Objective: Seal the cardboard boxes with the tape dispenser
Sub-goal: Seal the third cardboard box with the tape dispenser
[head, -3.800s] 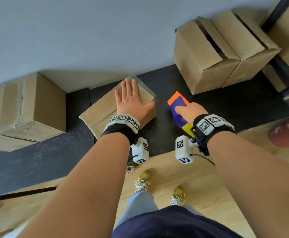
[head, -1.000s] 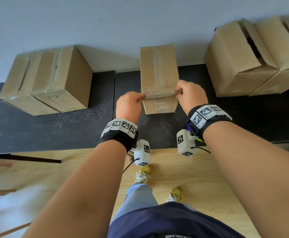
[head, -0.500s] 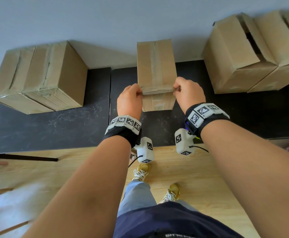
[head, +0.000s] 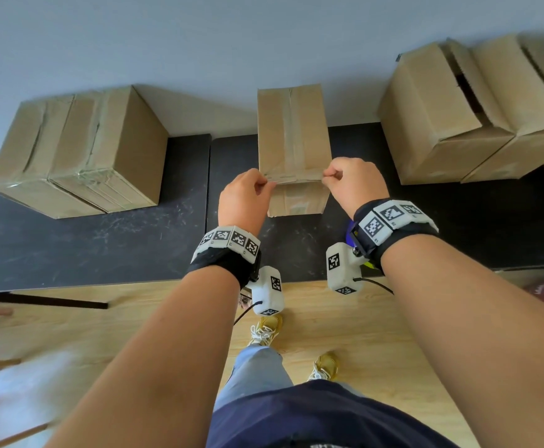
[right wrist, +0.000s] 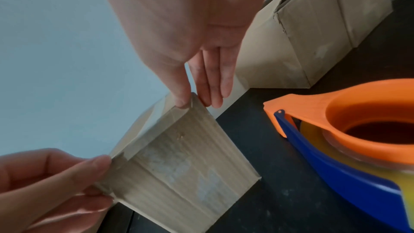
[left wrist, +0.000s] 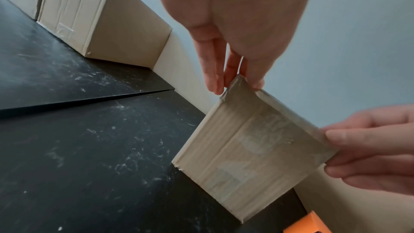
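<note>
Your left hand [head: 244, 196] and right hand [head: 354, 182] pinch the tape [head: 293, 178] ends, stretching it across the box [head: 291, 130] edge to seal it.

The middle box [head: 291, 134] is matt brown corrugated cardboard, its ribs showing on the near face [left wrist: 251, 157]; glossy clear tape [head: 291, 124] runs along its top seam and over the near edge, cloudy and patchy where it sticks; the left box [head: 80, 150] is the same cardboard under wrinkled, shiny tape; the right boxes [head: 432, 101] are bare matt cardboard; the table [head: 70, 240] is a matt black top, scuffed with pale scratches; the dispenser [right wrist: 349, 121] is smooth orange and blue plastic, slightly glossy; the floor [head: 345, 331] is light wood-grain board; the wall [head: 199, 43] is flat, matt grey.
</note>
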Motion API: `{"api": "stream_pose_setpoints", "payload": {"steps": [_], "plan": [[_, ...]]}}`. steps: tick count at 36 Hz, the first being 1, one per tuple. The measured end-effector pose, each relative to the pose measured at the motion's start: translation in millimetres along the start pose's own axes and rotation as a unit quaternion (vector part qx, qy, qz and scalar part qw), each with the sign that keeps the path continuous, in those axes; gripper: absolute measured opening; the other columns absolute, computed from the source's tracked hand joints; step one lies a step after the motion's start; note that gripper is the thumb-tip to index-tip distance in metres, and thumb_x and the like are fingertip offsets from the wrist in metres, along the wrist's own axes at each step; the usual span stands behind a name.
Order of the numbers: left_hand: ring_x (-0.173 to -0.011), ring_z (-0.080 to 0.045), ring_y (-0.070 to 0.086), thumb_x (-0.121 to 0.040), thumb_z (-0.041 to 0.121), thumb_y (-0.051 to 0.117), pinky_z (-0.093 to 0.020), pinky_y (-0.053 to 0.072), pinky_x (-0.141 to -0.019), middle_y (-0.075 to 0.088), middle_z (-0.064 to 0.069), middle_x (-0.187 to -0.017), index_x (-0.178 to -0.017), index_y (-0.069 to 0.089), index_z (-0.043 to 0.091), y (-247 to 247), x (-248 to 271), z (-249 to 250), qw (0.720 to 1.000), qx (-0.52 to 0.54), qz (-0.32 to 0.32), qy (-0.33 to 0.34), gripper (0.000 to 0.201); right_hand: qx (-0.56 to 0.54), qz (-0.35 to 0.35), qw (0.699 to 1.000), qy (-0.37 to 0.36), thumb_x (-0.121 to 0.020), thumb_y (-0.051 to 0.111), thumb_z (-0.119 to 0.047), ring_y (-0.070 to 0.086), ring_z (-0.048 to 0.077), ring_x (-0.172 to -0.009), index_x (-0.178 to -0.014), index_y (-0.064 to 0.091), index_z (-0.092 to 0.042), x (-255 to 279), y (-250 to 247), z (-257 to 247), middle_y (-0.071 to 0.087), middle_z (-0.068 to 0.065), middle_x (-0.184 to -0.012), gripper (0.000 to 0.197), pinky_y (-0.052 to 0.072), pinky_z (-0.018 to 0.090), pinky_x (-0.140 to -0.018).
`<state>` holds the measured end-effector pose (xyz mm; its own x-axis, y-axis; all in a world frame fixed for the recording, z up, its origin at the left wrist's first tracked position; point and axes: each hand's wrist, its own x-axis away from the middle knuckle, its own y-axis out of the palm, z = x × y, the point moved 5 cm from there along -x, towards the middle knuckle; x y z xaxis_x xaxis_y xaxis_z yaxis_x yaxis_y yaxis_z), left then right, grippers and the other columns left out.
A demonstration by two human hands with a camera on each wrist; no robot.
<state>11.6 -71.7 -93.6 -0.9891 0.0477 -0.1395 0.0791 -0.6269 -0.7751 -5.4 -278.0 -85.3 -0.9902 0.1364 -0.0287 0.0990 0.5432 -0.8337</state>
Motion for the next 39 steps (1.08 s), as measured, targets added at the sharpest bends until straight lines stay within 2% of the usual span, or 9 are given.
{"api": "stream_pose_setpoints", "payload": {"steps": [4, 14, 18, 22, 26, 30, 33, 36, 39], "plan": [[-0.077, -0.014, 0.059, -0.094, 0.036, 0.057, -0.028, 0.049, -0.070, 0.063, 0.004, -0.087, -0.090, 0.063, 0.014, -1.3, -2.4, 2.8, 0.999, -0.034, -0.013, 0.037, 0.022, 0.002, 0.003, 1.000, -0.011, -0.092, 0.063, -0.023, 0.065, 0.019, -0.088, -0.090, 0.071, -0.015, -0.4, -2.4, 0.3, 0.072, -0.001, -0.096, 0.012, 0.051, 0.031, -0.077], [-0.082, -0.018, 0.061, -0.092, 0.029, 0.060, -0.032, 0.050, -0.076, 0.067, -0.001, -0.091, -0.095, 0.069, 0.011, -0.8, -9.4, 3.4, 0.996, -0.065, -0.034, 0.054, 0.020, 0.007, 0.001, 1.000, -0.010, -0.095, 0.059, -0.023, 0.065, 0.022, -0.104, -0.116, 0.072, -0.016, 1.4, 2.4, 4.5, 0.072, 0.003, -0.112, 0.025, 0.049, 0.031, -0.091], [-0.082, -0.019, 0.060, -0.092, 0.026, 0.060, -0.035, 0.050, -0.078, 0.067, -0.002, -0.092, -0.095, 0.069, 0.010, 0.5, -12.3, 5.1, 0.995, -0.081, -0.037, 0.051, 0.019, 0.027, 0.023, 0.999, -0.013, -0.096, 0.057, -0.020, 0.066, 0.023, -0.098, -0.113, 0.072, -0.015, 2.9, 4.6, 1.4, 0.073, 0.005, -0.106, 0.024, 0.052, 0.034, -0.086], [-0.078, -0.019, 0.059, -0.093, 0.022, 0.058, -0.035, 0.050, -0.073, 0.064, -0.002, -0.091, -0.093, 0.064, 0.010, 3.8, -12.0, 6.3, 0.994, -0.090, -0.038, 0.055, 0.014, 0.059, 0.044, 0.997, -0.028, -0.097, 0.054, -0.018, 0.063, 0.025, -0.082, -0.104, 0.069, -0.012, 6.2, 7.9, -3.0, 0.066, 0.007, -0.093, 0.018, 0.053, 0.039, -0.073], [-0.065, -0.024, 0.054, -0.097, 0.020, 0.051, -0.035, 0.043, -0.058, 0.057, -0.006, -0.083, -0.086, 0.056, 0.007, 8.8, -5.6, 7.6, 0.989, -0.127, -0.020, 0.076, 0.018, 0.122, 0.051, 0.990, -0.041, -0.099, 0.048, -0.015, 0.052, 0.025, -0.075, -0.100, 0.059, -0.006, 14.2, 15.3, -7.9, 0.055, 0.009, -0.085, 0.014, 0.040, 0.035, -0.061], [-0.060, -0.027, 0.052, -0.098, 0.019, 0.050, -0.036, 0.041, -0.053, 0.055, -0.009, -0.080, -0.086, 0.057, 0.004, 11.5, -4.4, 11.3, 0.988, -0.128, -0.010, 0.082, 0.020, 0.135, 0.061, 0.988, -0.037, -0.096, 0.050, -0.012, 0.049, 0.024, -0.075, -0.098, 0.058, -0.006, 12.9, 13.8, -11.6, 0.054, 0.009, -0.084, 0.010, 0.032, 0.032, -0.060], [-0.060, -0.023, 0.050, -0.097, 0.021, 0.050, -0.033, 0.040, -0.053, 0.055, -0.006, -0.079, -0.086, 0.058, 0.006, 10.8, -6.1, 10.6, 0.990, -0.122, -0.008, 0.073, 0.020, 0.112, 0.062, 0.991, -0.024, -0.091, 0.053, -0.022, 0.052, 0.024, -0.077, -0.097, 0.057, -0.008, 10.2, 11.8, -14.8, 0.054, 0.007, -0.084, 0.015, 0.036, 0.031, -0.060], [-0.055, -0.022, 0.047, -0.094, 0.020, 0.052, -0.031, 0.037, -0.050, 0.054, -0.006, -0.074, -0.080, 0.057, 0.007, 9.1, -0.4, 11.5, 0.991, -0.113, 0.007, 0.077, 0.020, 0.130, 0.050, 0.990, -0.004, -0.088, 0.057, -0.050, 0.054, 0.024, -0.082, -0.102, 0.056, -0.013, 9.8, 16.6, -18.7, 0.055, 0.006, -0.088, 0.040, 0.048, 0.036, -0.065], [-0.056, -0.023, 0.049, -0.094, 0.021, 0.053, -0.033, 0.041, -0.050, 0.055, -0.006, -0.075, -0.084, 0.060, 0.007, 9.2, 2.3, 10.0, 0.991, -0.106, 0.007, 0.078, 0.019, 0.171, 0.047, 0.984, 0.006, -0.084, 0.057, -0.065, 0.056, 0.026, -0.083, -0.107, 0.055, -0.014, 7.0, 18.3, -24.2, 0.056, 0.007, -0.090, 0.056, 0.046, 0.036, -0.067]]}}
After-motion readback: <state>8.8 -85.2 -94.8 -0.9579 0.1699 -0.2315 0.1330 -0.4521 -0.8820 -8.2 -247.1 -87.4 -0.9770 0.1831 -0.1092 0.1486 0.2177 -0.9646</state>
